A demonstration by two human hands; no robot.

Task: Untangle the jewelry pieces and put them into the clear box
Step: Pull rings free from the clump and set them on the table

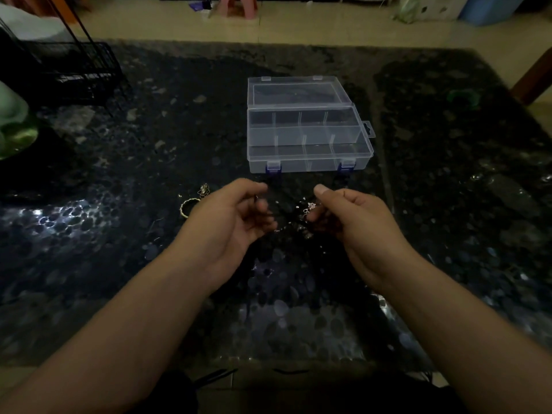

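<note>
A clear plastic box (309,150) with dividers stands open on the dark table, its lid lying flat behind it. In front of it my right hand (352,222) pinches a small tangle of silver jewelry (309,208) between its fingertips. My left hand (236,219) hovers a short way to the left, fingers loosely curled; a thin strand may run to it, but the dim light hides this. A gold bangle (187,207) and a small gold piece (203,190) lie on the table left of my left hand.
The dark pebble-patterned table (448,174) is glossy. A black wire rack (68,70) stands at the back left, with a green object (15,127) at the left edge. A pink stool (236,4) and a blue bin (490,7) stand on the floor beyond.
</note>
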